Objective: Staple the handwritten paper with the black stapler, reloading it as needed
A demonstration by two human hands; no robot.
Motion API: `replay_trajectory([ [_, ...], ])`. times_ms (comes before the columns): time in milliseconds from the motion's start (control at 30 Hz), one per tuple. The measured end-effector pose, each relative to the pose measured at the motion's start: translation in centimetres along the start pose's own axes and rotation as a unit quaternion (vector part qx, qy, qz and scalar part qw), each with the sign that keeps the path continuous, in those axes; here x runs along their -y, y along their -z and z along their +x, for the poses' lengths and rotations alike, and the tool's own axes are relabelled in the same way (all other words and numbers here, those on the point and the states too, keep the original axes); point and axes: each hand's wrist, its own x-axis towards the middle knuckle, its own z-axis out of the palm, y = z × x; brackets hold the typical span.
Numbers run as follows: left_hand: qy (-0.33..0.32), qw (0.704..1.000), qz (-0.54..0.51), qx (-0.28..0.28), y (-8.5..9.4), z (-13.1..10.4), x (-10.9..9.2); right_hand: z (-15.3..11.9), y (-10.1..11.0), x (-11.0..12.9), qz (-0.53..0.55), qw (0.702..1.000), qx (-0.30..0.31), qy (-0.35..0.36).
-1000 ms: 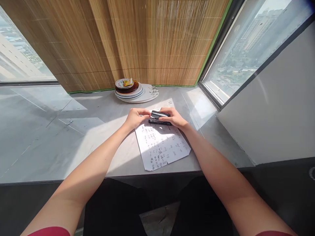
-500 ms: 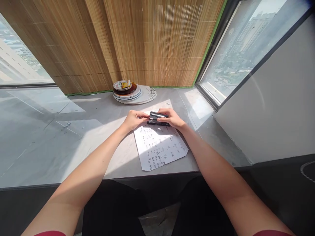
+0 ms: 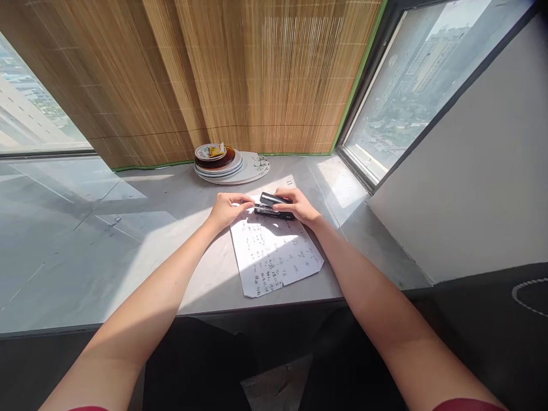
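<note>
A black stapler [image 3: 274,213] lies over the upper part of a handwritten sheet of paper [image 3: 274,257], its top arm tilted up from its base. My right hand [image 3: 299,206] is closed around the stapler's rear, with thumb and fingers on its sides. At the stapler's front end, my left hand [image 3: 229,209] has thumb and fingers pinched together. Whatever sits between those fingertips is too small to make out. The paper rests flat, with cut corners and a notch in its near edge.
On the grey stone ledge [image 3: 188,274], a stack of plates [image 3: 218,162] carries a small yellow packet [image 3: 216,150]. Behind hangs a bamboo blind [image 3: 240,74]. A window [image 3: 411,85] and white wall [image 3: 471,188] bound the right side. Small bits [image 3: 115,221] lie left.
The stapler's top arm has risen further from its base at the front. My left hand has drawn slightly left from the stapler. My right hand keeps its hold.
</note>
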Motion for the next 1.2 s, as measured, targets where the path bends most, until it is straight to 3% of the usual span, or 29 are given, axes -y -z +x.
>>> replay_trajectory([
  [233, -0.036, 0.999, 0.028, 0.016, 0.2, -0.1, -0.5, 0.0, 0.1, -0.2, -0.019, 1.0, -0.001, -0.003],
  [367, -0.026, 0.999, 0.02, 0.002, 0.0, -0.1, -0.9, 0.0, 0.1, -0.1, -0.015, 1.0, 0.0, 0.004],
  [667, -0.035, 0.999, -0.006, 0.024, -0.5, -0.2, -0.9, -0.2, -0.1, 0.5, -0.007, 1.0, 0.018, 0.005],
  [1200, -0.047, 0.997, -0.003, 0.063, 1.3, 0.1, 0.3, -0.3, 0.3, 1.2, 0.0, 1.0, -0.008, -0.013],
])
